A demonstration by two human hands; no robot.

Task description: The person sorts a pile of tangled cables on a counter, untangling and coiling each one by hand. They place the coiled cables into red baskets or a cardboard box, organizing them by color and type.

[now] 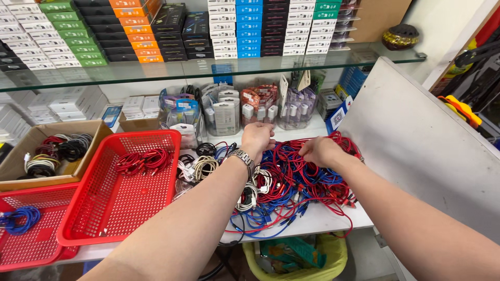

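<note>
A tangled heap of red, blue and white cables (291, 187) covers the right part of the white counter (323, 216). My left hand (259, 136), with a metal watch (244, 157) on its wrist, reaches into the far side of the heap, its fingers curled among the red and blue cables. My right hand (319, 150) rests on the heap further right, fingers closed in the red cables. A bundle of red cables (139, 160) lies in a red plastic basket (99, 229) to the left. Coiled white and black cables (200, 164) lie between the basket and the heap.
A second red basket (36, 244) with a blue cable (20, 218) sits at the left front. A cardboard box (21, 156) holds coiled cables. Clear bags of chargers (245, 106) stand at the back under a glass shelf (208, 70) stacked with small boxes. A grey board (416, 140) leans at the right; a bin (312, 260) is below.
</note>
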